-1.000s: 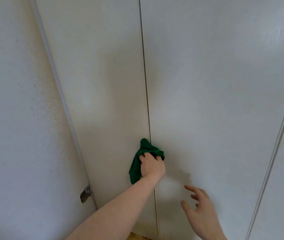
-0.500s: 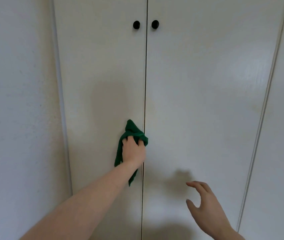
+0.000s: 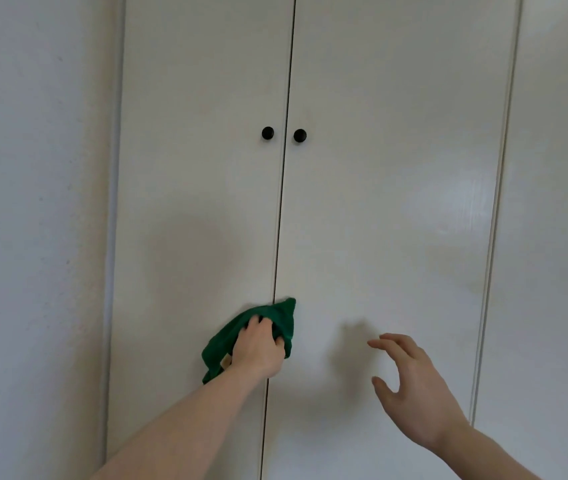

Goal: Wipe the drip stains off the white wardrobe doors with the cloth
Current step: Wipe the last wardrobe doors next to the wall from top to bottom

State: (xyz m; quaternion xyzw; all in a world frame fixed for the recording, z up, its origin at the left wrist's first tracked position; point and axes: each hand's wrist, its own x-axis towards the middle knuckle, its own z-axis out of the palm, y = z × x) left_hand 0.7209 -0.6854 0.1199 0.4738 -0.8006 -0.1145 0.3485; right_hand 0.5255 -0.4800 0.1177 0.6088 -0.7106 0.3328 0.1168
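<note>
Cloth: the green cloth point(image 3: 277, 318) lay bunched against the white doors, low in the view at about 6 o'clock from the knobs, straddling the dark seam between the two doors; a loose tail hung down toward 7 o'clock, and a small tan tag showed beside the wrist.
Left hand: the left hand point(image 3: 258, 351) gripped the cloth and pressed it to the doors; its fingers point(image 3: 253, 322) were curled over the bunched fabric, the forearm running down to 7 o'clock out of view.
Right hand: the right hand point(image 3: 414, 386) hovered in front of the right door, at 3 o'clock from the cloth and apart from it; its fingers point(image 3: 391, 344) were spread and loosely bent, thumb apart, holding nothing. Whether the tips touched the door could not be told.
Left door: the left door point(image 3: 199, 202) stood closed, with a soft shadow above the cloth at 11 o'clock.
Right door: the right door point(image 3: 397, 168) stood closed, with a pale sheen at 2 o'clock from the right hand and the hand's shadow between the two hands.
Knobs: two black knobs point(image 3: 267, 133) sat either side of the seam, at 12 o'clock from the cloth and well apart from it.
Wall: a white wall point(image 3: 33, 202) ran along the 9 o'clock side.
Stains: no drip mark could be made out clearly.
</note>
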